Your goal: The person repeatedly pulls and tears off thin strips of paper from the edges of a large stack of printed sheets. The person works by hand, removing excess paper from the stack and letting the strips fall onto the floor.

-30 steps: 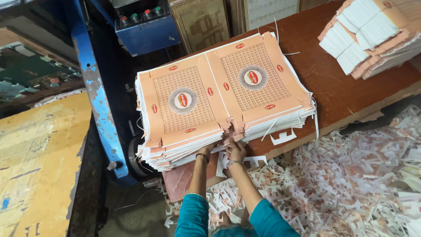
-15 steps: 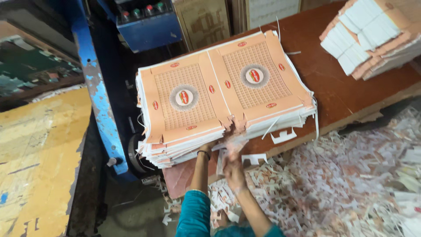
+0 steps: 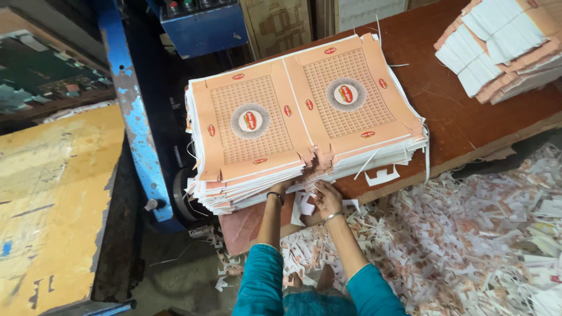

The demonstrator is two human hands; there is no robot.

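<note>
A thick stack of printed peach-and-white die-cut carton sheets (image 3: 304, 117) lies on a dark red-brown table (image 3: 456, 117). My left hand (image 3: 281, 188) is tucked under the stack's near edge, mostly hidden by the sheets. My right hand (image 3: 325, 196) sits just right of it at the same edge, fingers pinching white paper trim (image 3: 304, 205) that hangs from the stack's front. Both forearms wear teal sleeves and bangles.
A second pile of folded white-and-peach sheets (image 3: 503, 47) rests at the table's far right. Paper scrap (image 3: 468, 234) litters the floor on the right. A blue machine frame (image 3: 137, 134) and a worn yellow board (image 3: 52, 199) stand at left.
My right hand has drawn back slightly from the stack's edge, pulling white trim away. My left hand stays under the sheets.
</note>
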